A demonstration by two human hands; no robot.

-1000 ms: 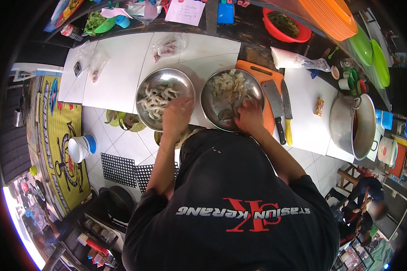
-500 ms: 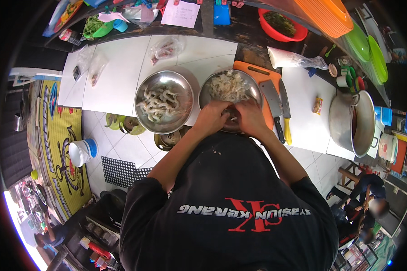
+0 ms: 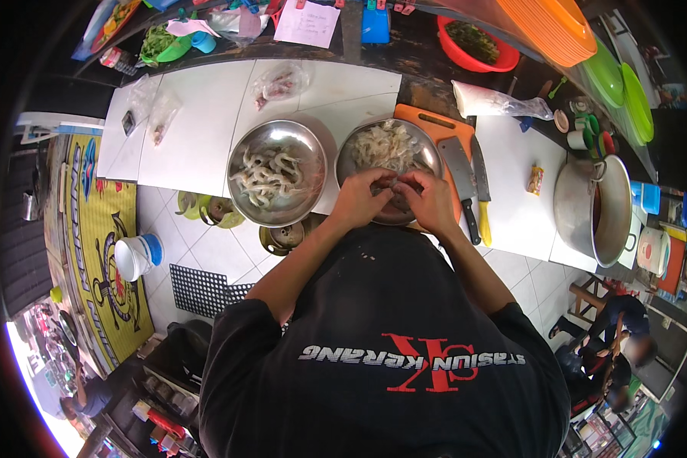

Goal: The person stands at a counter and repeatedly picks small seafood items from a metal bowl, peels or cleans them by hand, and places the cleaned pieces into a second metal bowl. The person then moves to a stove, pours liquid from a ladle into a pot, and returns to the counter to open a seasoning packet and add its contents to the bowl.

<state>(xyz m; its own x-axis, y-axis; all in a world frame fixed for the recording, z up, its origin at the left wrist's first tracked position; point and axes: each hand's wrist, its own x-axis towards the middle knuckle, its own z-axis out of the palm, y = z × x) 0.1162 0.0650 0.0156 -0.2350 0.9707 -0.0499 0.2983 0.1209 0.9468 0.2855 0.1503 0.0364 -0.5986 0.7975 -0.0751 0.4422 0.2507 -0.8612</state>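
Both hands are together over the near part of the right metal bowl point(image 3: 345, 158), fingers pinched. Between the fingertips of my left hand point(image 3: 362, 198) and my right hand point(image 3: 430, 201) is a small greyish shrimp point(image 3: 395, 182), mostly hidden by the fingers. Pale, translucent shrimp or shell pieces point(image 3: 388, 145) heap in the far part of that bowl. Just left of it stands a second metal bowl point(image 3: 311, 149), where several greyish-white shrimp point(image 3: 267, 177) lie in a loose pile.
An orange cutting board point(image 3: 427, 120) carries a cleaver point(image 3: 456, 162) and a yellow-handled knife point(image 3: 481, 172), right of the bowls. Farther right stand a small yellow packet point(image 3: 536, 180) and a large metal pot point(image 3: 576, 202). Plastic bags point(image 3: 282, 80) lie on the white tiled counter point(image 3: 198, 130).
My fingertips have risen slightly and turned, so the bit of shrimp between them shows more. The left hand's fingers have shifted a little right. Both bowls have stayed put.
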